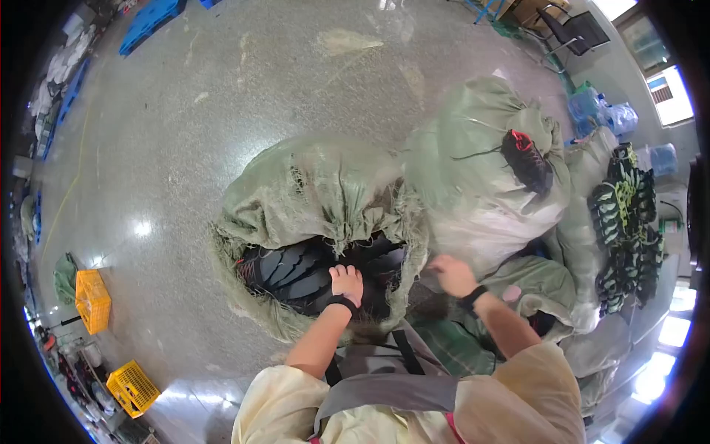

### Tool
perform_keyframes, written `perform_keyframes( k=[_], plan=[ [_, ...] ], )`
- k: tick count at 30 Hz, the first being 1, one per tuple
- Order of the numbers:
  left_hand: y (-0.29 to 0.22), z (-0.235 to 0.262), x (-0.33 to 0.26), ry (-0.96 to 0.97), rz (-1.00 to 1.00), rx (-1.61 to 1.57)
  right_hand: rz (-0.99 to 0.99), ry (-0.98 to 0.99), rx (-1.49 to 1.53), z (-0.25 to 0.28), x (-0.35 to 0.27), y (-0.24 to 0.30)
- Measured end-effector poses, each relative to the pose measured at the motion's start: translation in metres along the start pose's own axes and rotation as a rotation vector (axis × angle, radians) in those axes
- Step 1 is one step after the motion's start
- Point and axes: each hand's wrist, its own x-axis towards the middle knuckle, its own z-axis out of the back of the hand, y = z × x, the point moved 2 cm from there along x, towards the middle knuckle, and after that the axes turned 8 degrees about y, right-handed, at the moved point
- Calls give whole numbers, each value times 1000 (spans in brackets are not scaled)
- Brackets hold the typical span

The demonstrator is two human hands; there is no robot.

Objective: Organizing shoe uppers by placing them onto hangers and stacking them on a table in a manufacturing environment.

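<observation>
Unpacking step: left hand point(347, 283) plunged into torn mouth of green woven sack point(310, 192), fingers curled down among black shoes point(296, 270) just under the fingertips; grip itself not discernible. Right hand point(452, 275) loosely curled on sack edge beside it, holding nothing clear. Next likely calls for firm pinch on one shoe, lift clear of frayed rim

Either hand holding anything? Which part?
Left hand reaches into the open green woven sack, resting on dark shoe soles; grip unclear. Right hand seems empty.
</observation>
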Motion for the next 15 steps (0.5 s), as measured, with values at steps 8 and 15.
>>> perform_keyframes(
  k=[8, 15],
  plan=[
    [50, -72, -85, -521, 466, -45, -21, 44, -346, -60, 82, 22],
    [144, -79, -207, -553, 898, -300, -87, 247, -540, -76, 78, -8]
  ],
)
